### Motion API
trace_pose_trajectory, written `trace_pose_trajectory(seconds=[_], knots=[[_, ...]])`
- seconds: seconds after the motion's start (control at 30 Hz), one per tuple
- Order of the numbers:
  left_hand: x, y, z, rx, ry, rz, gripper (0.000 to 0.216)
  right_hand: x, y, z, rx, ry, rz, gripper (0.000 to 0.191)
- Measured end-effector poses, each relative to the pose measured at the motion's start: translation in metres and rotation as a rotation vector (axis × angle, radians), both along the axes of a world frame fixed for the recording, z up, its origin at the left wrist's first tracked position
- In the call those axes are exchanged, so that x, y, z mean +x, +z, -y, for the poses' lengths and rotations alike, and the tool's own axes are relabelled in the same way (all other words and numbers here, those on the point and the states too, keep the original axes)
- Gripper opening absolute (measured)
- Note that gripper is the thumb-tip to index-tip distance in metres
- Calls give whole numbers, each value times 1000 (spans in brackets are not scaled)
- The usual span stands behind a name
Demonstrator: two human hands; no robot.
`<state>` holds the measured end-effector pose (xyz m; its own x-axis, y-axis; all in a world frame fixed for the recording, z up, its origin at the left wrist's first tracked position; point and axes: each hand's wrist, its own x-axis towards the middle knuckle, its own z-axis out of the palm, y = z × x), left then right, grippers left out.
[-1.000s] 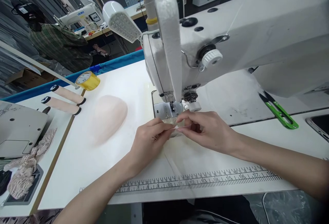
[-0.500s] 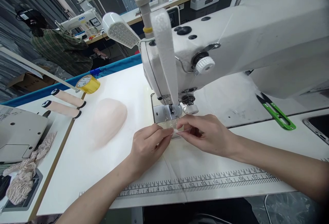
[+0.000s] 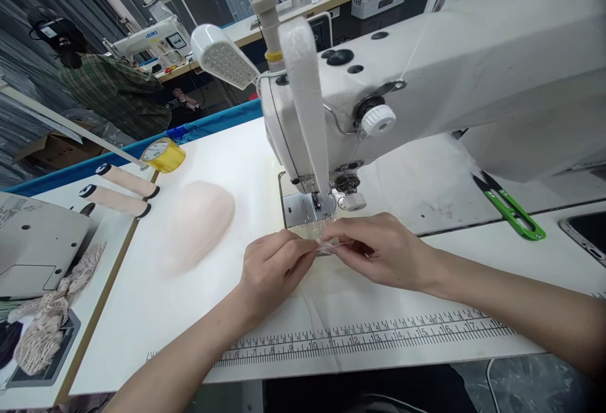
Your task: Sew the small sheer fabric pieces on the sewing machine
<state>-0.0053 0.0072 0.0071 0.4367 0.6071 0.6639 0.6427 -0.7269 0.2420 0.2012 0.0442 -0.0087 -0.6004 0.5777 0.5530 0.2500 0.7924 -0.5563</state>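
Note:
Just in front of the needle plate (image 3: 299, 209) of a white sewing machine (image 3: 416, 78), my two hands meet over a small, thin, translucent strip (image 3: 326, 247). My left hand (image 3: 277, 268) pinches its left end between thumb and forefinger. On the other side, my right hand (image 3: 379, 249) pinches the right end, fingertips close to the left ones. The strip is sheer, and I cannot make out its exact kind. To the left lies a pale pink, sheer, cup-shaped piece (image 3: 203, 223), touched by neither hand.
Green thread snips (image 3: 514, 211) and a phone (image 3: 587, 233) lie at right. Two thread spools (image 3: 116, 199) and a yellow tape roll (image 3: 163, 155) stand at left, near bunched lace (image 3: 42, 337). A printed ruler (image 3: 355, 340) runs along the front edge. A person (image 3: 108, 84) sits beyond.
My right fingers have shifted slightly on the strip, and the strip's shape between the fingertips has changed a little. My left hand stays nearly in place.

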Motion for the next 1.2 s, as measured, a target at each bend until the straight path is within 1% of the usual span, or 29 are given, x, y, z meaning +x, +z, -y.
trace_pose_trajectory(seconds=[0.13, 0.23, 0.33, 0.43, 0.5, 0.57, 0.7, 0.8, 0.87, 0.97, 1.07, 1.13, 1.2], knots=[[-2, -1, -1, 48, -7, -55, 11, 0, 0, -1, 61, -4, -41, 15], [-3, -4, -1, 77, -1, -109, 12, 1, 0, -2, 130, -42, -30, 16], [-2, -7, 1, 41, 40, -115, 12, 3, -1, -2, 320, -89, 55, 17], [0, -7, 2, 4, 53, -119, 25, 7, -2, 0, 533, -53, 136, 21], [1, -7, 2, 24, 39, -129, 30, 10, -3, 2, 616, -2, 162, 21], [1, -7, 2, 30, 26, -123, 25, 11, -4, 4, 667, 34, 183, 20], [1, -8, 2, -9, 16, -79, 12, 14, -4, 7, 716, 60, 229, 22], [1, -8, 3, -46, 14, -95, 20, 15, -3, 9, 736, 71, 250, 21], [1, -8, 3, -53, -12, -128, 25, 15, -2, 9, 742, 81, 265, 21], [1, -8, 3, -44, -35, -129, 18, 15, -1, 9, 758, 85, 274, 22], [2, -8, 3, -52, -3, -111, 10, 15, -1, 9, 771, 83, 271, 22], [2, -8, 4, -62, 15, -106, 12, 15, -1, 8, 775, 82, 272, 23], [2, -9, 4, -60, 13, -117, 19, 15, -1, 7, 780, 80, 278, 23]])
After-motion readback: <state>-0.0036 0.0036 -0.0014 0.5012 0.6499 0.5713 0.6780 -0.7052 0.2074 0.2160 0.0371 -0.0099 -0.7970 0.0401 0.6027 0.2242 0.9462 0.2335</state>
